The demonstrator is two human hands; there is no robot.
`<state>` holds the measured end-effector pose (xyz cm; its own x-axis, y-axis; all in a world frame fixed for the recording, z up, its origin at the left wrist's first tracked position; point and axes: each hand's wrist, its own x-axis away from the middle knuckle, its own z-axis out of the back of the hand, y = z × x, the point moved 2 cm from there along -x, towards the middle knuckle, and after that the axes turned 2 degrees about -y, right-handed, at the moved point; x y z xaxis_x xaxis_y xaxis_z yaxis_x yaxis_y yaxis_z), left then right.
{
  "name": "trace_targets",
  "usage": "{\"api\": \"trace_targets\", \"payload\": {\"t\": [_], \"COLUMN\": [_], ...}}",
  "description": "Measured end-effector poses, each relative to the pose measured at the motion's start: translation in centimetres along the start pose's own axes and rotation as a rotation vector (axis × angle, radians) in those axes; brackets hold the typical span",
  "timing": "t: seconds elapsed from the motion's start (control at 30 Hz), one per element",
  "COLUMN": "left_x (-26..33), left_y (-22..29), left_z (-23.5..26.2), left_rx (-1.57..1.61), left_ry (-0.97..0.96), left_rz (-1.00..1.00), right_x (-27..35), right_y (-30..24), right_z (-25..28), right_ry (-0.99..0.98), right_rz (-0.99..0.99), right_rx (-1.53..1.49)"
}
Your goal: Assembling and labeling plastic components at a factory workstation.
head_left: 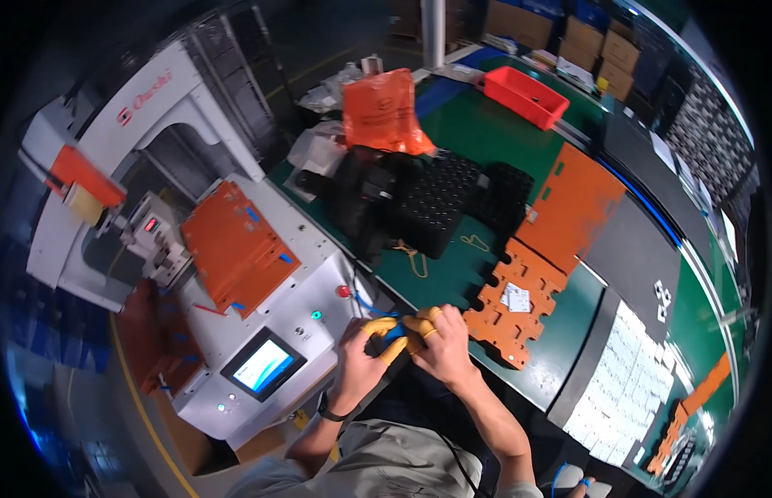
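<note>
My left hand (pixel 360 358) and my right hand (pixel 440 343) meet at the front edge of the green work table (pixel 477 133), just in front of my body. Both wear yellow finger covers. Together they grip a small dark object with a blue part (pixel 394 335); its shape is mostly hidden by the fingers. A black band sits on my left wrist. An orange cut-out fixture plate (pixel 518 303) lies on the table just right of my right hand.
A white machine (pixel 261 249) with an orange top plate, a red button and a small lit screen (pixel 261 365) stands at my left. Black moulded trays (pixel 435 199), an orange bag (pixel 382 112), a red bin (pixel 525 95) and white part sheets (pixel 622 382) are on the table.
</note>
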<state>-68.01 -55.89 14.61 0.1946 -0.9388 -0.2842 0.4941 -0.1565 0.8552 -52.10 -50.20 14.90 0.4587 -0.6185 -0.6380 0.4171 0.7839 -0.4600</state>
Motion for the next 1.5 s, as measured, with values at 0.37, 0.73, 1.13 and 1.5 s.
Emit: {"api": "trace_targets", "payload": {"t": [0.37,0.73,1.13,1.5], "left_x": [-0.6,-7.3,-2.8,-2.9], "left_y": [-4.4,-1.6,-0.6,-1.6], "left_z": [-0.2,-3.2,-0.2,1.6], "left_rx": [0.775,0.621,0.526,0.646], "left_ry": [-0.135,-0.403,-0.087,-0.371], "left_rz": [0.185,-0.162,0.047,0.032], "right_x": [0.0,-1.4,-0.8,-1.7], "right_y": [-0.9,-0.1,1.6,-1.8], "right_z": [-1.2,0.7,0.0,0.8], "right_ry": [-0.087,-0.143,0.246,-0.169], "right_rz": [-0.158,-0.152,-0.405,-0.130], "right_rx": [-0.233,-0.162,-0.569,-0.293]}}
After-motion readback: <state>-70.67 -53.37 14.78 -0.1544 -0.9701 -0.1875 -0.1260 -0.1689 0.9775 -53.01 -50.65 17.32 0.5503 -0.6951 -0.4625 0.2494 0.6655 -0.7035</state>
